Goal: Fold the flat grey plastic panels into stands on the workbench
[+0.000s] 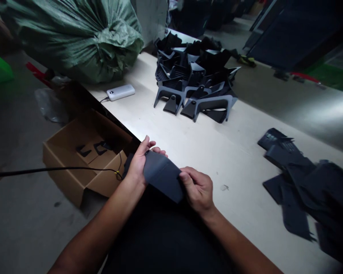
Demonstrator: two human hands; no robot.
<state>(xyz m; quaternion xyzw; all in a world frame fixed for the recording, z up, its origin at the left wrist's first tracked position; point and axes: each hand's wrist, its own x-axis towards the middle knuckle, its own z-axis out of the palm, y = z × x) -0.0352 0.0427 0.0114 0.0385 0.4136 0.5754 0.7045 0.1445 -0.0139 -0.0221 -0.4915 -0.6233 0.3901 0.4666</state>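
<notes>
A dark grey moulded plastic part (pixel 163 176) is held between both hands over the near edge of the table. My left hand (pixel 140 160) supports its left end, with the thumb raised and the fingers behind the part. At the right end, my right hand (pixel 198 188) pinches the part between thumb and curled fingers. Its underside and the left fingers' grip are partly hidden. Farther back on the table stands a cluster of similar black and grey plastic parts (pixel 196 80). Flatter dark plastic pieces (pixel 295 177) lie in a loose pile to the right.
An open cardboard box (pixel 65 182) with a few small black pieces stands left of the table (pixel 240 140). A white power bank (pixel 121 92) with a cable lies near a big green sack (pixel 74 38). A black cable (pixel 54 169) crosses above the box.
</notes>
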